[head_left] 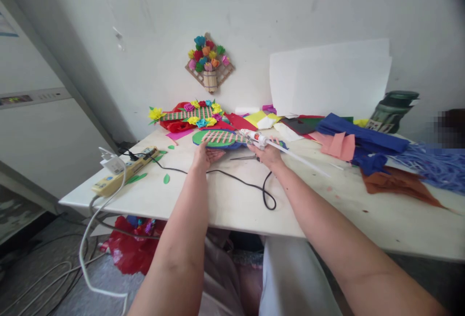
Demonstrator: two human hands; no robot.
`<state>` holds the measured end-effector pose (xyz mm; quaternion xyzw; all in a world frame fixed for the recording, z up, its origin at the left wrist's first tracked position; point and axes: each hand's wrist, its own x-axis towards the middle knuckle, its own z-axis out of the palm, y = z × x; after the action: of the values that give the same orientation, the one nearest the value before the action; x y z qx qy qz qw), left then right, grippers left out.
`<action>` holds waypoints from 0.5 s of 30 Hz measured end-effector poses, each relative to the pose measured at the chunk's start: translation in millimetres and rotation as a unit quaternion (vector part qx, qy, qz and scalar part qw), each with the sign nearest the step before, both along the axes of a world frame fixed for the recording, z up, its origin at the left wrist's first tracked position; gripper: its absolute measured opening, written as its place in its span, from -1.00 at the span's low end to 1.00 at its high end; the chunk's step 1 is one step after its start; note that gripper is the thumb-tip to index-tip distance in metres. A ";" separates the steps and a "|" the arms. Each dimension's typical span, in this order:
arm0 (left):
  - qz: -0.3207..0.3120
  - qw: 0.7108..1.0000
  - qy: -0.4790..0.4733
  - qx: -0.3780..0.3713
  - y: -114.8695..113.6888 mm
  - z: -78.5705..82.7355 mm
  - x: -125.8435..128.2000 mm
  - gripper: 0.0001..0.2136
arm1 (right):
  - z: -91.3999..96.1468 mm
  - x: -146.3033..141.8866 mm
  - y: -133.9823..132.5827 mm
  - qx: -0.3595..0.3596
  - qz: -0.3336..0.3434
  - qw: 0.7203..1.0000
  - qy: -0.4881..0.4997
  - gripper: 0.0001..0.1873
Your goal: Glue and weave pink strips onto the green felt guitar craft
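Observation:
My left hand (pixel 209 156) grips the near left edge of a green craft panel (pixel 198 137), thumb on top and fingers below. The panel has a blue edge and a lattice of pale pink strips (pixel 221 136) on its face. Over its right part, my right hand (pixel 268 154) is wrapped round a white hot glue gun (pixel 257 137). A long pale glue stick (pixel 298 155) juts from the gun's back end to the right. Scissors (pixel 242 158) lie just below, partly hidden by my right hand.
A black cord (pixel 232 179) loops across the table near my arms. On the left stands a power strip (pixel 123 173) with chargers. Behind lies a flower-trimmed lattice piece (pixel 189 114). Blue paper (pixel 359 134), brown paper (pixel 395 185) and a bottle (pixel 392 110) occupy the right.

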<state>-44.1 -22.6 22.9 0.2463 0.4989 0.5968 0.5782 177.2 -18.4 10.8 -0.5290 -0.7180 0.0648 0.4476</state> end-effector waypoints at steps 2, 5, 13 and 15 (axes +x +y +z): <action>-0.005 1.000 0.018 -0.006 2.4 -2.8 -0.6 -0.57 | -1.6 -1.3 -0.1 0.012 -0.006 1.000 -0.011 -0.67; -0.009 1.000 0.020 -0.013 5.6 -6.6 -1.3 -0.64 | -1.6 -3.4 -2.5 0.012 -0.013 1.000 -0.016 -0.66; -0.012 1.000 0.014 -0.019 3.2 -5.3 -0.4 -0.72 | 0.1 -5.9 -6.9 0.021 -0.039 0.998 -0.039 -0.64; -0.018 1.000 0.012 -0.018 1.6 -4.3 -0.3 -0.74 | -0.4 -5.9 -6.5 0.023 -0.039 0.998 -0.040 -0.63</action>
<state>-44.4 -21.0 18.6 0.2521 0.5122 0.5744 0.5866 171.3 -24.8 10.5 -0.5485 -0.7151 0.0094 0.4333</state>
